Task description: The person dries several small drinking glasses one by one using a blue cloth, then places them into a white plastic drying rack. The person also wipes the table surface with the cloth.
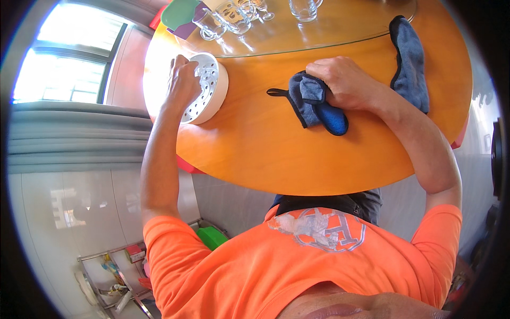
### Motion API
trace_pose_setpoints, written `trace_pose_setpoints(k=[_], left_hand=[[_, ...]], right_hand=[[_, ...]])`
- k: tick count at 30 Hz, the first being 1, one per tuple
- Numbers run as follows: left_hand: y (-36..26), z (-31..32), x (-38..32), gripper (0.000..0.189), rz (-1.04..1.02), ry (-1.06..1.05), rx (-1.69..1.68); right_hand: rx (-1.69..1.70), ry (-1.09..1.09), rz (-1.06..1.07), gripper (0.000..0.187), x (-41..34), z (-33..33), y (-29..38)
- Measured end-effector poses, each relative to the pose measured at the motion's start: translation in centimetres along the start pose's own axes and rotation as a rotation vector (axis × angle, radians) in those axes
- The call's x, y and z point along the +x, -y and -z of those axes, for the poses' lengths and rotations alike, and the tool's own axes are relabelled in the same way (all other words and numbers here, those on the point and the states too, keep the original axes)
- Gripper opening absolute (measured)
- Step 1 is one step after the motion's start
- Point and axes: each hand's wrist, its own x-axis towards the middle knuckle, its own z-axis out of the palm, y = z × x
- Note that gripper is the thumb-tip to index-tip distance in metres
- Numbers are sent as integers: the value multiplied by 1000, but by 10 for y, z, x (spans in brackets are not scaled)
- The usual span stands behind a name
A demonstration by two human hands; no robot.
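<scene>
At the left of the round wooden table (255,159) lies a round white perforated basket (217,95), tilted, its holed base facing up and left. My left hand (184,77) is over its far left part, fingers bent; whether it grips anything there is hard to see. Right of the middle, my right hand (338,81) is closed on a bunched blue cloth (305,99) with black edging and a black hanging loop. A brighter blue part of the cloth hangs below my fingers. A second blue-grey cloth (410,63) with dark edging lies folded at the table's right side.
A glass turntable (275,46) covers the table's far part. On it stand several clear glass mugs (235,20), with another mug (303,10) to their right. A green container (179,16) is at the far left. The table's near edge curves before my body.
</scene>
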Motion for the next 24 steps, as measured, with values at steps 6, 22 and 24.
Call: trace_pose_setpoints(k=[6, 22, 24], left_hand=[[-7, 3, -1, 43, -37, -41, 40], [-115, 12, 110, 64, -108, -367, 19], [-131, 7, 111, 66, -89, -412, 96]], right_hand=[[23, 3, -21, 15, 0, -1, 0], [1, 36, -48, 13, -1, 2, 1], [14, 40, -66, 13, -2, 3, 1]])
